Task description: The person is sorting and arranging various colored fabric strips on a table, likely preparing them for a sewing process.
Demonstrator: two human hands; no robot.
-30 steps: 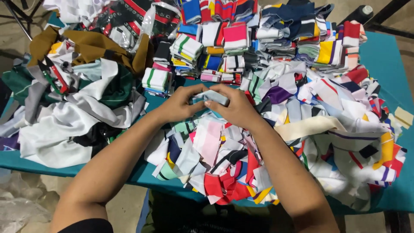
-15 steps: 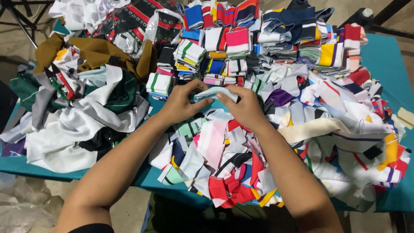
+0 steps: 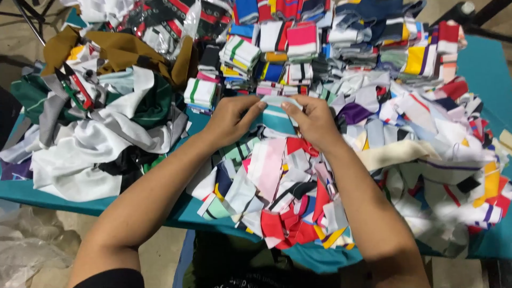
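Teal striped knit piece (image 3: 277, 114): soft, light, limp; left hand (image 3: 230, 118) and right hand (image 3: 313, 118) pinch its top edge.

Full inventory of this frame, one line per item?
Teal-and-white fabric piece: one, held between both hands, centre.
Loose fabric scraps: many, mixed colours, piled centre and right.
Folded stacks: many, striped, along the far side.
Large cloth heap: one, white, green and grey, left.
Brown cloth: one, far left.
Table: one, teal.
Clear plastic sheet: one, on the floor, lower left.
Left hand: grip on the piece.
Right hand: grip on the piece.
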